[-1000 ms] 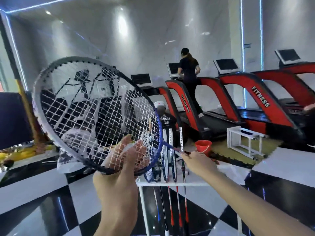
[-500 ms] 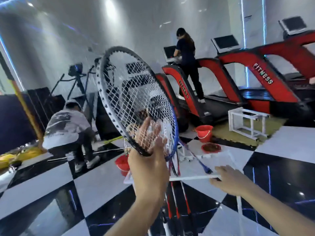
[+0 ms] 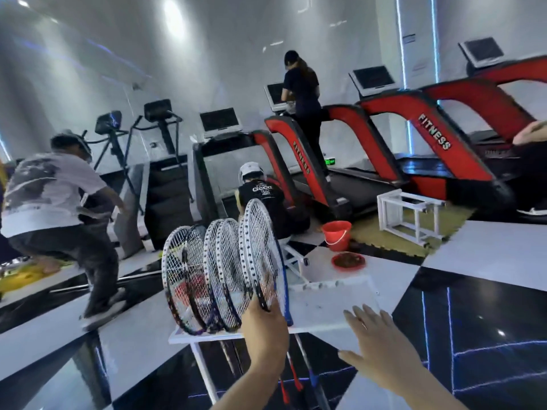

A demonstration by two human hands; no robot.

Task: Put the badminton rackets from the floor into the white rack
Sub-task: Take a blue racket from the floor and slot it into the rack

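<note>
While the left hand (image 3: 264,322) grips the lower rim of the rightmost racket (image 3: 264,255), that racket stands upright in the white rack (image 3: 325,309) with its handle hanging down through the top. Four more rackets (image 3: 207,276) stand in a row just to its left. Empty, with fingers spread, the right hand (image 3: 381,347) hovers over the rack's near right corner.
</note>
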